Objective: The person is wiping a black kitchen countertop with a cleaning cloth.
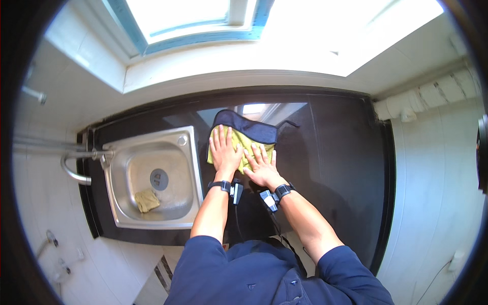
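A yellow-green cleaning cloth (pixel 244 159) with a dark blue part (pixel 248 126) lies spread on the dark, glossy countertop (pixel 343 160). My left hand (pixel 225 152) rests flat on its left side, fingers pointing away from me. My right hand (pixel 264 167) lies flat on the lower right portion, its fingers spread. Neither hand pinches the fabric; both press on it from above with palms down. A dark loop (pixel 288 123) sticks out from the cloth's far right corner.
Left of the cloth, a stainless steel sink (pixel 197 171) is set into the counter, holding a folded yellowish cloth (pixel 147 201). A curved faucet (pixel 76 176) stands at its left edge. Beyond the counter is a window (pixel 202 42). A wrapped pipe (pixel 427 93) runs along the right wall.
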A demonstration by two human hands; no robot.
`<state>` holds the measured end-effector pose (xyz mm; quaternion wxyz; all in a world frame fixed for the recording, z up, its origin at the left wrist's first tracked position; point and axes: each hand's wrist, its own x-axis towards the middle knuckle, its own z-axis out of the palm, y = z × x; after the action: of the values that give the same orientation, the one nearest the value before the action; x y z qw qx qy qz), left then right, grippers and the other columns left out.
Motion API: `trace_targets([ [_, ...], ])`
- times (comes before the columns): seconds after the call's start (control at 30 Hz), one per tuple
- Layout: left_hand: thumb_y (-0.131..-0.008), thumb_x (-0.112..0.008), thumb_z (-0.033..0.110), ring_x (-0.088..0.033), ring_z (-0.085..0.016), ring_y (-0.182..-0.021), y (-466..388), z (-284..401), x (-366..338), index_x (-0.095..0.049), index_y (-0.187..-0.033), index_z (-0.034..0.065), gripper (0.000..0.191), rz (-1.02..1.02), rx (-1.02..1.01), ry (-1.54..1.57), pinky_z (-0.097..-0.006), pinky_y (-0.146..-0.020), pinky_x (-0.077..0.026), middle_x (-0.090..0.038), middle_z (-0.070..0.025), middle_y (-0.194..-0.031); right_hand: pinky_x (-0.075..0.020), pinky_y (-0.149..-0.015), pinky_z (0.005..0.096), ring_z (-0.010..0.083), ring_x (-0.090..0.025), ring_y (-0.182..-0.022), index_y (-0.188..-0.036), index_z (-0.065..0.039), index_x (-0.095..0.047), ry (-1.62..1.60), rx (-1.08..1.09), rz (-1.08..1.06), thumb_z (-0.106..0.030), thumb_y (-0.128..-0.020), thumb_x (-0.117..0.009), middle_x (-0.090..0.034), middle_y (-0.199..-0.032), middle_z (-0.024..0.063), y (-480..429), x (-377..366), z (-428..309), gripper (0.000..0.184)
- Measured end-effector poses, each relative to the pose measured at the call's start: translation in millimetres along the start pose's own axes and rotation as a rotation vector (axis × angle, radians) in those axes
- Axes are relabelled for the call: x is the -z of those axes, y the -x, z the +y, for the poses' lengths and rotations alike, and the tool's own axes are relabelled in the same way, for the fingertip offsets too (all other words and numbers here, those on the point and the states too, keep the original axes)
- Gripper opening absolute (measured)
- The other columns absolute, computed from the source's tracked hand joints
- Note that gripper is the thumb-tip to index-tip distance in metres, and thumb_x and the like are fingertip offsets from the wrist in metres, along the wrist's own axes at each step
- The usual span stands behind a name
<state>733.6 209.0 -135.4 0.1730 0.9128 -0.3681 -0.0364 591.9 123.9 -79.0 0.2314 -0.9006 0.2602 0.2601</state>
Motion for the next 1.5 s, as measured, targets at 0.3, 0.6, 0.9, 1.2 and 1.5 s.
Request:
trace_targets([
  [0.3, -0.094, -0.059, 0.040, -0.014, -0.035, -0.160, -13, 29, -20, -0.038, -0.161, 0.0108, 0.075, 0.003, -0.045, -0.030, -0.0542, -0.130, -0.009, -0.021, -0.0159, -0.172, -0.0017, -0.129, 0.0574, 0.0225, -0.005, -0.163, -0.166, -0.034, -0.026, 0.014, -0.048, 0.057, -0.060, -0.099, -0.053, -0.012, -0.176, -0.0011, 13, 26, 29, 0.076],
  [0.6, -0.094, -0.055, 0.041, -0.014, -0.036, -0.160, -8, 132, -49, -0.036, -0.162, 0.0111, 0.077, -0.141, -0.338, 0.105, -0.0523, -0.130, -0.006, -0.024, -0.0170, -0.171, -0.0062, -0.127, 0.0603, 0.0242, -0.009, -0.162, -0.166, -0.033, -0.027, -0.085, -0.340, 0.127, -0.056, -0.099, -0.054, -0.015, -0.176, 0.0008, 78, 10, 98, 0.076],
  [0.9, -0.094, -0.056, 0.041, -0.016, -0.037, -0.159, 68, 171, -55, -0.034, -0.162, 0.0108, 0.077, -0.269, -0.466, 0.183, -0.0518, -0.130, -0.008, -0.023, -0.0180, -0.171, -0.0094, -0.127, 0.0624, 0.0280, -0.009, -0.162, -0.164, -0.028, -0.032, -0.239, -0.495, 0.248, -0.050, -0.098, -0.058, -0.014, -0.176, 0.0049, 161, -52, 111, 0.075],
  [1.2, -0.101, -0.047, 0.053, 0.000, -0.040, -0.161, 166, 178, -28, -0.021, -0.166, 0.0117, 0.082, -0.508, -0.436, 0.053, -0.0554, -0.129, 0.000, -0.006, -0.0195, -0.174, -0.0081, -0.127, 0.0633, 0.0276, -0.011, -0.162, -0.161, -0.029, -0.038, -0.251, -0.418, 0.327, -0.048, -0.099, -0.058, -0.019, -0.174, 0.0030, 251, -106, 120, 0.068],
  [1.5, -0.097, -0.048, 0.066, 0.011, -0.038, -0.161, 210, 179, -13, -0.009, -0.169, 0.0160, 0.096, -0.670, -0.292, 0.000, -0.0559, -0.127, 0.008, 0.005, -0.0167, -0.175, -0.0106, -0.128, 0.0600, 0.0295, -0.015, -0.160, -0.160, -0.027, -0.038, -0.182, -0.340, 0.302, -0.043, -0.102, -0.054, -0.021, -0.173, 0.0032, 281, -122, 121, 0.063],
])
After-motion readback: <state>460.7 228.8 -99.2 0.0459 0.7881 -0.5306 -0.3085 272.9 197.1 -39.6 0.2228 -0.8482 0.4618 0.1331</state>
